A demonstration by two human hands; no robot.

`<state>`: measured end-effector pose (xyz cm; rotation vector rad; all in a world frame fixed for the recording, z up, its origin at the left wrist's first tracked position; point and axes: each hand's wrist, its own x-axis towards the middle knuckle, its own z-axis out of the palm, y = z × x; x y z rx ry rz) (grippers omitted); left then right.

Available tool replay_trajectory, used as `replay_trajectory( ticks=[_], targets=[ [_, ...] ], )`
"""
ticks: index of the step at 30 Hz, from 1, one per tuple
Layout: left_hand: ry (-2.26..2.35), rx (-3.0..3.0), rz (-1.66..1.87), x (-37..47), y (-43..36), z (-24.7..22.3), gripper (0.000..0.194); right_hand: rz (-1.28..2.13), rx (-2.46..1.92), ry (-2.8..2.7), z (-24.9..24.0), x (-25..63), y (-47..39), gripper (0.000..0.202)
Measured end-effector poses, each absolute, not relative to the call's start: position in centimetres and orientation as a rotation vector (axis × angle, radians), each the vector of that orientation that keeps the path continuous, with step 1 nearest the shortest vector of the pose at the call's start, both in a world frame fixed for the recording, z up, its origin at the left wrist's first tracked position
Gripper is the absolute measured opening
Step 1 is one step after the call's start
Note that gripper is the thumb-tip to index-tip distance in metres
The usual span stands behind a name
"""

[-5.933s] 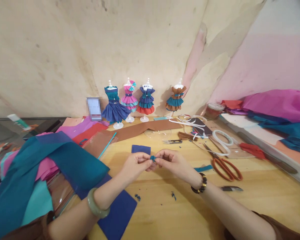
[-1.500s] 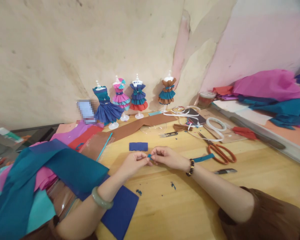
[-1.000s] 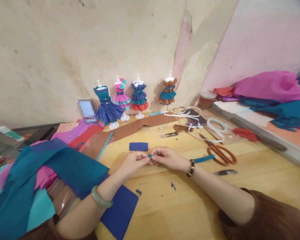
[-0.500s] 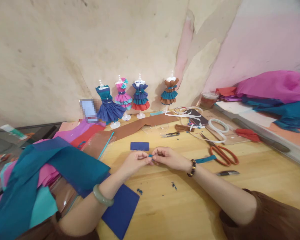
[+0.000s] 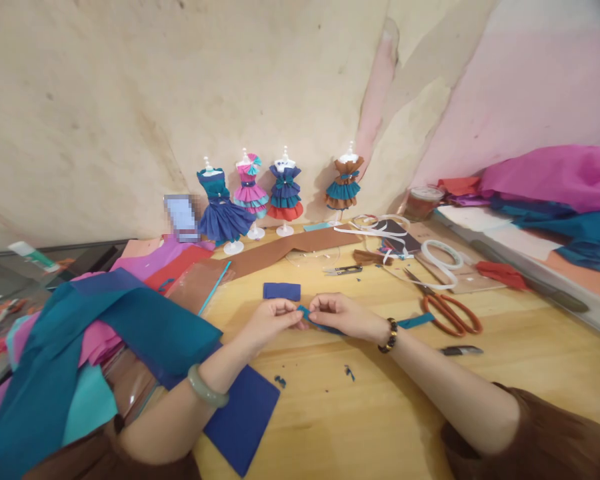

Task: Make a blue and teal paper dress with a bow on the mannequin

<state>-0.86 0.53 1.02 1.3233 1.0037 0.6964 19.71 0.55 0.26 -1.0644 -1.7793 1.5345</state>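
Note:
My left hand (image 5: 279, 316) pinches one end of a narrow teal crepe-paper strip (image 5: 417, 321) between thumb and fingertips. Close beside it, my right hand (image 5: 341, 315) grips the same strip, its fingers closed. The strip runs under my right hand and wrist and comes out toward the scissors (image 5: 450, 310), which have orange handles. Just beyond my hands lies a small folded navy piece (image 5: 281, 291). A larger folded navy sheet (image 5: 245, 417) rests below my left forearm. Tiny teal scraps (image 5: 349, 373) are scattered on the wooden table in front of me.
Several miniature dress forms in paper dresses (image 5: 287, 193) stand along the wall. Teal crepe paper (image 5: 95, 320) is heaped at the left. Thread snips (image 5: 343, 270), a tape roll (image 5: 441, 254) and a dark-bladed knife (image 5: 461, 351) lie around. A phone (image 5: 181, 218) leans against the wall.
The view has shifted slightly. More of the teal strip now shows between and below my fingers, and my hands are a little farther apart.

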Motion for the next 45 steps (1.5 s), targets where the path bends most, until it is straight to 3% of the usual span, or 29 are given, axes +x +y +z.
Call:
replay_trajectory(
  ticks=[9,21,45],
  targets=[
    [0.974,1.211,0.715,-0.74,0.47,1.32,0.039,1.556,-1.049,-1.804,0.49,19.82,0.55,0.036],
    [1.015,1.317,0.694,-0.74,0.64,0.98,0.027,1.57,-1.042,-1.797,0.43,19.81,0.5,0.037],
    [0.983,1.233,0.703,-0.86,0.56,0.93,0.038,1.594,-1.057,-1.799,1.08,20.09,0.61,0.039]
  ],
)
